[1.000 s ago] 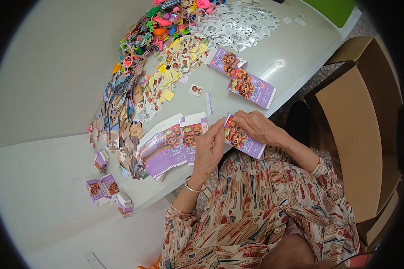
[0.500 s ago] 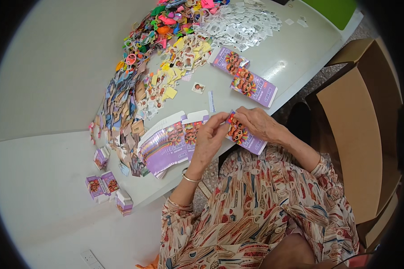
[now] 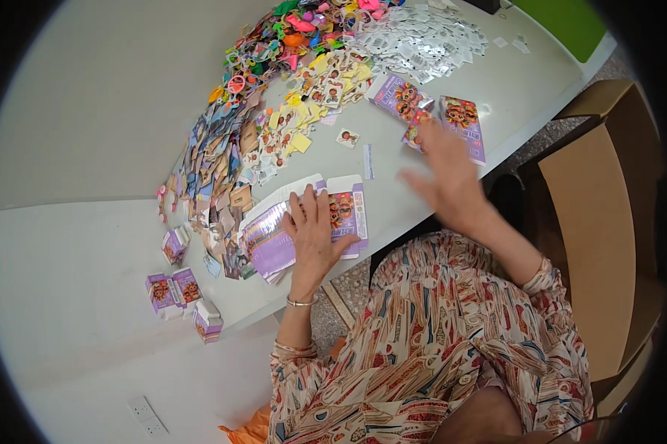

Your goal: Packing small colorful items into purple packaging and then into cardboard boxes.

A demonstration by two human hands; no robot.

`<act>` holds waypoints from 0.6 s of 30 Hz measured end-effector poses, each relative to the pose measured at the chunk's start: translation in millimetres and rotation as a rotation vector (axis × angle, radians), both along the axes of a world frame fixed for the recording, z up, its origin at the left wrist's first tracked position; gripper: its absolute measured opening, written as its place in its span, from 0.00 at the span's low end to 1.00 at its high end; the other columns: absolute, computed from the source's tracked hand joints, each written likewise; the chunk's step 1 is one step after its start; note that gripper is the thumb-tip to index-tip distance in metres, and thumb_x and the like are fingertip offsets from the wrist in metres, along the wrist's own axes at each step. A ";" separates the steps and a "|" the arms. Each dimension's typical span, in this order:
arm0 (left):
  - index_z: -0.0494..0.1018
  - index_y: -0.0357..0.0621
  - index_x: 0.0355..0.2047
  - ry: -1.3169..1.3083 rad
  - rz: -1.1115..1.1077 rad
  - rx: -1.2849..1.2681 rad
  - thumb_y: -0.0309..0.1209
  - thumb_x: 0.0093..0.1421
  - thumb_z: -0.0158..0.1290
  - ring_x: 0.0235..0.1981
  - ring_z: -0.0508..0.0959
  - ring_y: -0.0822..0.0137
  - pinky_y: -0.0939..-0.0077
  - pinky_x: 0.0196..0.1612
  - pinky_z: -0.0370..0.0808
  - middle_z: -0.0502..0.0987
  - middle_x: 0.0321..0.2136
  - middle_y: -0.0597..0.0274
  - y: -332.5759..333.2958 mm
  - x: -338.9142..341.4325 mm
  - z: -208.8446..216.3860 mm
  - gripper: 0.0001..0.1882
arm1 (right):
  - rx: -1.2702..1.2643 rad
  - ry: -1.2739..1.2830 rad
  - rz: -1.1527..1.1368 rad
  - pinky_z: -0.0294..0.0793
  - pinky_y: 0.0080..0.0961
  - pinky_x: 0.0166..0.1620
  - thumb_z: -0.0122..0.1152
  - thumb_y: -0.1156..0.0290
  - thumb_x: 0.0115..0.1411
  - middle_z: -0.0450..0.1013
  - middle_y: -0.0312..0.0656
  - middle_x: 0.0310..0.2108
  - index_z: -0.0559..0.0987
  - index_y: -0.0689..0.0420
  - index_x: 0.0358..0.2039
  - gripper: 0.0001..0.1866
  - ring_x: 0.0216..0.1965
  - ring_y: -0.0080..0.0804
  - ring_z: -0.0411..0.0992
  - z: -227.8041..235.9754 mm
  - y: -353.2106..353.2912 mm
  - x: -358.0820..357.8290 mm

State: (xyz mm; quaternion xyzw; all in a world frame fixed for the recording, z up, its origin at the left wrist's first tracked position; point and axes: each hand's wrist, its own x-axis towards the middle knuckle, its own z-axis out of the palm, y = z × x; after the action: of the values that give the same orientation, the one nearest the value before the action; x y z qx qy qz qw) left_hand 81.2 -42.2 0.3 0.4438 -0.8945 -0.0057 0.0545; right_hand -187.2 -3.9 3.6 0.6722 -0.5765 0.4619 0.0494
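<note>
My left hand (image 3: 311,235) lies with its fingers spread on a fanned stack of flat purple cartons (image 3: 265,240). Under its thumb side, one flat carton (image 3: 356,203) sticks out to the right. My right hand (image 3: 452,181), blurred by movement, is over the table's right side with its thumb apart and nothing visible in it. Just beyond it lie purple printed boxes: one at the back (image 3: 396,96), one partly covered by my fingers (image 3: 412,137), and one to the right (image 3: 463,122).
Heaps of white sachets (image 3: 426,44), colourful plastic trinkets (image 3: 293,37), yellow-and-white picture cards (image 3: 304,111) and brownish card pieces (image 3: 211,163) curve along the table. Small purple boxes (image 3: 174,292) stand at the left. An open cardboard box (image 3: 585,244) is at my right.
Both hands have let go of the purple box they held. My left hand has moved left onto the flat cartons; my right has moved toward the boxes, where one more now lies.
</note>
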 end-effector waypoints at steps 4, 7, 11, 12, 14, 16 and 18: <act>0.58 0.38 0.60 0.006 -0.023 0.036 0.46 0.45 0.65 0.59 0.55 0.38 0.40 0.59 0.49 0.61 0.56 0.45 -14.8 -8.0 -5.8 0.46 | 0.513 -0.248 0.421 0.70 0.39 0.43 0.62 0.61 0.57 0.69 0.53 0.36 0.71 0.65 0.44 0.22 0.41 0.50 0.68 -38.4 26.2 48.2; 0.60 0.39 0.59 0.073 -0.011 0.040 0.43 0.47 0.64 0.58 0.58 0.43 0.46 0.59 0.50 0.65 0.52 0.48 -22.7 -11.2 -10.4 0.42 | 0.435 -0.280 0.400 0.70 0.40 0.43 0.61 0.60 0.57 0.69 0.54 0.35 0.71 0.67 0.44 0.23 0.38 0.50 0.69 -55.0 22.0 56.6; 0.65 0.38 0.53 0.339 0.091 0.050 0.28 0.54 0.58 0.43 0.70 0.61 0.67 0.47 0.66 0.71 0.39 0.55 -32.8 -25.4 -5.9 0.26 | 0.486 -0.300 0.383 0.70 0.40 0.44 0.60 0.59 0.59 0.69 0.54 0.36 0.71 0.67 0.45 0.23 0.40 0.50 0.68 -54.7 16.3 56.1; 0.66 0.37 0.51 0.492 0.187 0.112 0.24 0.55 0.56 0.37 0.72 0.67 0.74 0.41 0.69 0.72 0.36 0.58 -34.2 -27.0 -5.7 0.23 | 0.520 -0.346 0.380 0.69 0.40 0.45 0.60 0.57 0.58 0.69 0.55 0.36 0.70 0.68 0.46 0.26 0.40 0.51 0.68 -52.2 16.4 56.8; 0.67 0.37 0.49 0.727 0.201 0.284 0.22 0.57 0.54 0.34 0.72 0.72 0.79 0.37 0.69 0.72 0.34 0.61 -43.1 -28.9 -0.4 0.19 | 0.553 -0.392 0.383 0.69 0.41 0.45 0.60 0.56 0.58 0.68 0.56 0.36 0.69 0.69 0.47 0.28 0.40 0.52 0.68 -44.4 14.4 56.7; 0.68 0.36 0.47 0.959 0.219 0.455 0.20 0.58 0.53 0.32 0.72 0.77 0.84 0.33 0.69 0.72 0.32 0.65 -49.6 -34.3 2.7 0.16 | 0.774 -0.580 0.321 0.68 0.41 0.48 0.63 0.49 0.54 0.67 0.60 0.40 0.63 0.71 0.52 0.39 0.44 0.54 0.68 -35.6 10.6 52.9; 0.69 0.36 0.43 1.105 0.237 0.525 0.20 0.58 0.53 0.32 0.71 0.80 0.86 0.34 0.69 0.71 0.31 0.68 -46.1 -45.6 13.0 0.12 | 0.731 -0.606 0.281 0.69 0.39 0.48 0.68 0.49 0.50 0.68 0.58 0.40 0.62 0.69 0.53 0.43 0.45 0.51 0.69 -34.0 8.2 55.9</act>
State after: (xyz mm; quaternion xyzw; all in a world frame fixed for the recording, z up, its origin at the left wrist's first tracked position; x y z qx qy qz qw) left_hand 35.5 -88.3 13.2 0.4700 -0.6477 -0.4479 0.3987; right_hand -131.3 4.3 -30.4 0.5521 -0.5930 0.4064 -0.4224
